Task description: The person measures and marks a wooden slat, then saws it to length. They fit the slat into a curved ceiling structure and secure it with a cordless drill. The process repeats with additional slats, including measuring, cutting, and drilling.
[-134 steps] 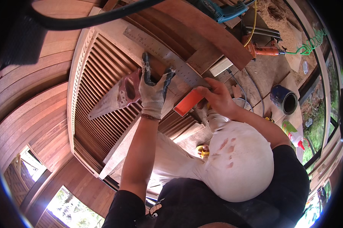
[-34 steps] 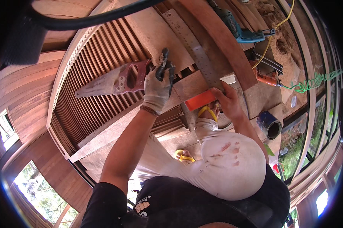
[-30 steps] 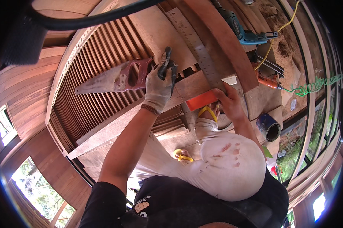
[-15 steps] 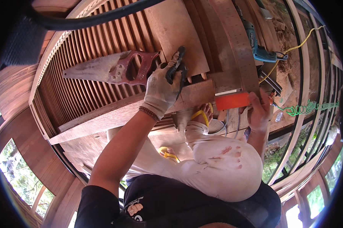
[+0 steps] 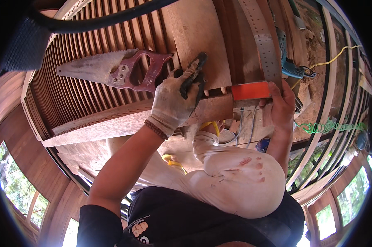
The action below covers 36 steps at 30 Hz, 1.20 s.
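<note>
My left hand (image 5: 175, 94) wears a pale glove with dark fingertips. One finger is stretched out onto the wooden board (image 5: 196, 35), near its tenoned lower end; I make out nothing held in that hand. In my bare right hand (image 5: 282, 107) is a carpenter's square, gripped at the corner. Its orange stock (image 5: 251, 91) lies across the end of the timber next to the board, and its ruled metal blade (image 5: 266, 45) runs away from me along the wood. A handsaw (image 5: 111, 71) with a dark red handle rests left of my gloved hand.
Close-set wooden slats (image 5: 99, 92) in a frame lie under the saw. A blue power tool (image 5: 291, 68) with a yellow cord sits at the right, above a coiled green hose (image 5: 334, 126). A dark strap (image 5: 107, 20) crosses the top left. My bent knee (image 5: 251, 185) is below the work.
My right hand has raised the square, bringing its orange stock up to the timber's end. My left hand stays on the board. The whole view has shifted slightly.
</note>
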### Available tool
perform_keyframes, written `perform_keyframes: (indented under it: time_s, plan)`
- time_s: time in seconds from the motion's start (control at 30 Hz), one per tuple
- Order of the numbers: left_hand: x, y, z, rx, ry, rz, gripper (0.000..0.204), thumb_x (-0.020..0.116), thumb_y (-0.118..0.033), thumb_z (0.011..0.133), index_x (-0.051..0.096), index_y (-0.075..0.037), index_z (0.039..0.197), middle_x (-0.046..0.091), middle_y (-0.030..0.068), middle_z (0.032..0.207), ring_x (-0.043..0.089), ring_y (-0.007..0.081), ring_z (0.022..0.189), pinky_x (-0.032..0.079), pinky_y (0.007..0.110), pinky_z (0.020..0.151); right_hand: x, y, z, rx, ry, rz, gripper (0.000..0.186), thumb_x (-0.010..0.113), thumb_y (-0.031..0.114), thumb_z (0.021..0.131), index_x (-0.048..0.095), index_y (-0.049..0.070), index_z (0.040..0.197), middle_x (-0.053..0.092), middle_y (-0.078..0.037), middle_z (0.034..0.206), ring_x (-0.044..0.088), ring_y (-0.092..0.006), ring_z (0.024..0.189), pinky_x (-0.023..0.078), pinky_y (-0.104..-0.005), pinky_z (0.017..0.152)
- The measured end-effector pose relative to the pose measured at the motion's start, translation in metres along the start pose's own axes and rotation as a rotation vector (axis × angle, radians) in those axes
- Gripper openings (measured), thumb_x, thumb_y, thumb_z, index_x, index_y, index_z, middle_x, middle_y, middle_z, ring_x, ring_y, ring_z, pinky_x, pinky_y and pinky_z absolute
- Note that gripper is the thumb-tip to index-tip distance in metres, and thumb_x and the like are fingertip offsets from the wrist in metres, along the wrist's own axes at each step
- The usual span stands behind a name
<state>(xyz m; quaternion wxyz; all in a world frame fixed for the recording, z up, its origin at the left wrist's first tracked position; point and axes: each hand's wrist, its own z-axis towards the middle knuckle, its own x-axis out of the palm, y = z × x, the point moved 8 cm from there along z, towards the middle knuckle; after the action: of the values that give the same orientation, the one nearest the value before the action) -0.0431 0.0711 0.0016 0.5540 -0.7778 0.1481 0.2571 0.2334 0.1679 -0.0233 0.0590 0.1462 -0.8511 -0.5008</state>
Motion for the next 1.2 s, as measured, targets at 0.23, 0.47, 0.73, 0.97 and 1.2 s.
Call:
perform_keyframes:
  time_s: [0.23, 0.47, 0.73, 0.97, 1.2]
  plan:
    - [0.005, 0.010, -0.001, -0.021, 0.013, -0.002, 0.032, 0.063, -0.003, 0.089, 0.069, 0.002, 0.121, 0.072, 0.0207, 0.107, 0.072, 0.0323, 0.092, 0.056, 0.038, 0.083, -0.007, 0.033, -0.001, -0.312, -0.282, -0.875, 0.040, 0.078, 0.034, 0.091, 0.068, 0.001, 0.111, 0.069, -0.011, 0.084, 0.067, -0.0270, 0.073, 0.052, -0.0404, 0.065]
    - [0.002, 0.002, 0.001, -0.002, -0.001, -0.030, 0.037, 0.062, -0.001, 0.089, 0.067, 0.003, 0.125, 0.072, 0.0212, 0.107, 0.073, 0.0300, 0.093, 0.056, 0.037, 0.083, 0.006, 0.067, -0.013, -0.547, -0.461, -1.047, 0.033, 0.082, 0.028, 0.087, 0.067, 0.002, 0.102, 0.066, -0.011, 0.087, 0.065, -0.0289, 0.075, 0.049, -0.0389, 0.063]
    - [0.001, 0.001, 0.001, -0.002, -0.009, -0.062, 0.034, 0.065, -0.002, 0.088, 0.068, 0.005, 0.121, 0.072, 0.0216, 0.107, 0.073, 0.0328, 0.094, 0.056, 0.037, 0.085, 0.018, 0.057, -0.019, -0.639, -0.312, -0.841, 0.016, 0.079, 0.012, 0.089, 0.068, 0.002, 0.096, 0.063, -0.006, 0.081, 0.055, -0.0151, 0.062, 0.044, -0.0304, 0.057]
    - [0.000, 0.002, 0.000, 0.011, -0.038, -0.020, 0.032, 0.068, -0.004, 0.088, 0.069, 0.003, 0.119, 0.071, 0.0218, 0.107, 0.072, 0.0342, 0.093, 0.056, 0.039, 0.083, 0.023, 0.055, -0.014, -0.650, -0.261, -0.829, 0.013, 0.078, 0.009, 0.089, 0.069, 0.001, 0.095, 0.064, -0.007, 0.080, 0.055, -0.0143, 0.061, 0.044, -0.0297, 0.056]
    - [0.003, 0.006, 0.000, -0.070, 0.018, -0.107, 0.031, 0.067, -0.003, 0.088, 0.069, 0.003, 0.119, 0.071, 0.0205, 0.107, 0.072, 0.0318, 0.092, 0.056, 0.038, 0.084, 0.016, 0.052, -0.015, -0.649, -0.277, -0.783, 0.012, 0.078, 0.007, 0.089, 0.069, 0.001, 0.093, 0.066, -0.007, 0.082, 0.058, -0.0148, 0.062, 0.045, -0.0284, 0.057]
